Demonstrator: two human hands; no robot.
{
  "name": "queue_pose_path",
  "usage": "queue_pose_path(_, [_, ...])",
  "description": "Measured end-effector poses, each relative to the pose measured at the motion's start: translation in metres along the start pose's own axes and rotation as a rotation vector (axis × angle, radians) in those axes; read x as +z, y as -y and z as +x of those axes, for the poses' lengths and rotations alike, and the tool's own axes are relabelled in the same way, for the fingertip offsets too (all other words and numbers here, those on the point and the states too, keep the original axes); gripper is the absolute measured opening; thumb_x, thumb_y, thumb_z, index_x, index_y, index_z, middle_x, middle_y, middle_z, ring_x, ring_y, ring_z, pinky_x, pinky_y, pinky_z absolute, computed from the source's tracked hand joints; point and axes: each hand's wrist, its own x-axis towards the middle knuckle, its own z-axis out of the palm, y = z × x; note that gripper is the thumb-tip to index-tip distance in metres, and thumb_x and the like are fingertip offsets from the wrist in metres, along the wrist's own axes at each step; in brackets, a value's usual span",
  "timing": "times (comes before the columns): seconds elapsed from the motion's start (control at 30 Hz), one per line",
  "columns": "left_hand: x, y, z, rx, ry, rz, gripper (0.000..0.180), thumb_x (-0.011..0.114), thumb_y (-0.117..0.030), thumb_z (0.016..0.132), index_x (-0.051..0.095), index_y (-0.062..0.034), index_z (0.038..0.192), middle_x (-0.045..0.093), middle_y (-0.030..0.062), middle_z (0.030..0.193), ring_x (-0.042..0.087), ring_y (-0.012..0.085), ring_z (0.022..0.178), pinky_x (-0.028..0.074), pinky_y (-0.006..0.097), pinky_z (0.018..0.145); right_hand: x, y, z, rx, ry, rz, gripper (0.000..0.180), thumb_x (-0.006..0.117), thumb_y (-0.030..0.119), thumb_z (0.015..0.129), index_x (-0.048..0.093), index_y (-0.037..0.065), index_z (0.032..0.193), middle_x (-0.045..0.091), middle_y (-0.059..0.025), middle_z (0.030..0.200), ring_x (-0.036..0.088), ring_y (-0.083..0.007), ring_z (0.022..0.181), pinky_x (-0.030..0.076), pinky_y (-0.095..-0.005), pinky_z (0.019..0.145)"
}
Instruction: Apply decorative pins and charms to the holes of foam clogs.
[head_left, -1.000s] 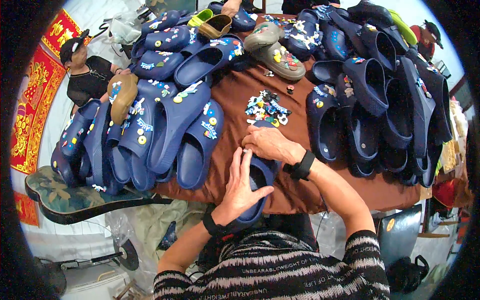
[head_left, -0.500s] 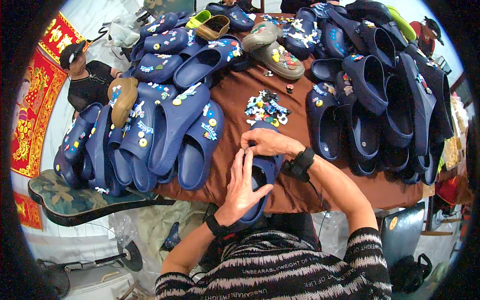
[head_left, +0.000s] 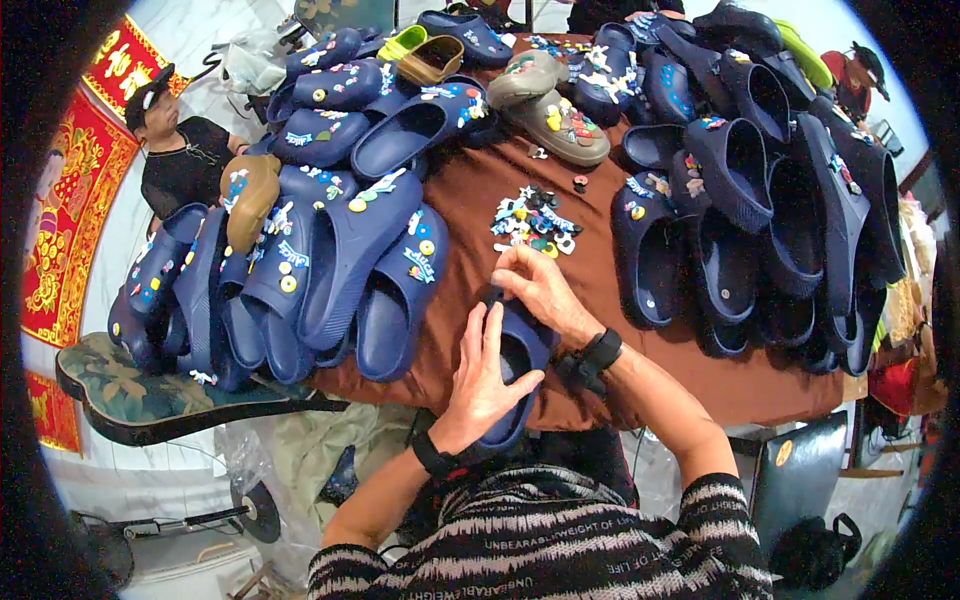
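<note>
Positions are given as on a clock face centred on the held navy clog (head_left: 521, 348), with 12 o'clock away from the wearer. The clog lies at the near edge of the cloth-covered desk (head_left: 590, 235), its heel toward 6 o'clock and its toe beneath the hands; this orientation probably brings the upper within easy reach of the fingertips. The left hand (head_left: 474, 388) rests along the clog's 9 o'clock side, fingers extended and thumb spread across the foot opening, a posture that appears to steady the shoe. The right hand (head_left: 540, 292) arches over the toe, its fingers curled into a pinch beside the left fingertips; what lies within that pinch, if anything, cannot be told. At 12 o'clock, just beyond the right hand, is a loose heap of decorative charms (head_left: 535, 222), presumably kept close for short reaches. Farther out in the same direction sits a pair of taupe clogs (head_left: 565, 125), already decorated. Stacked clogs (head_left: 360, 255) lean together at 10 o'clock, with a brown clog (head_left: 250, 203) among them, and more clogs (head_left: 735, 180) crowd 2 o'clock; the flanking arrangement seems to leave the middle strip free for handling.
</note>
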Motion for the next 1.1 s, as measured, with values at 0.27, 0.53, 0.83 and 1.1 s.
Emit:
queue_pose_path(0.27, [0.001,-0.003,-0.005,-0.074,-0.040,-0.054,0.102,0.085,-0.028,0.075,0.023,-0.0087,0.154,0.022,0.0265,0.154,0.027,0.0454,0.144,0.030,0.050,0.118,-0.040,-0.024,0.038,0.072,-0.283,-0.233,0.018,0.065,0.014,0.092,0.063,-0.003,0.097,0.068,-0.0091,0.079,0.062,-0.0174,0.066,0.051,-0.0338,0.061])
queue_pose_path(0.53, [-0.001,-0.005,-0.002,-0.108,-0.024,-0.095,0.101,0.085,-0.026,0.075,0.024,-0.0112,0.154,0.022,0.0251,0.155,0.028,0.0452,0.143,0.031,0.050,0.117,-0.101,-0.051,0.053,0.114,-0.469,-0.409,0.025,0.053,0.005,0.094,0.067,-0.005,0.112,0.072,-0.0188,0.095,0.071,-0.0213,0.067,0.056,-0.0346,0.065])
queue_pose_path(0.83, [0.003,-0.011,-0.007,-0.131,-0.056,-0.128,0.096,0.085,-0.025,0.075,0.028,-0.0105,0.151,0.022,0.0259,0.154,0.029,0.0469,0.142,0.032,0.052,0.116,-0.108,-0.078,0.040,0.212,-0.205,-0.902,0.038,0.069,0.014,0.083,0.064,0.000,0.118,0.063,-0.0275,0.114,0.061,-0.0440,0.110,0.051,-0.0493,0.093])
queue_pose_path(1.1, [0.001,-0.014,-0.006,-0.137,-0.048,-0.125,0.095,0.084,-0.024,0.076,0.029,-0.0091,0.150,0.022,0.0267,0.154,0.029,0.0474,0.141,0.032,0.052,0.115,-0.069,-0.051,0.058,0.126,-0.128,-1.061,0.061,0.078,0.040,0.082,0.055,0.007,0.128,0.058,-0.0215,0.120,0.063,-0.0415,0.107,0.051,-0.0512,0.088])
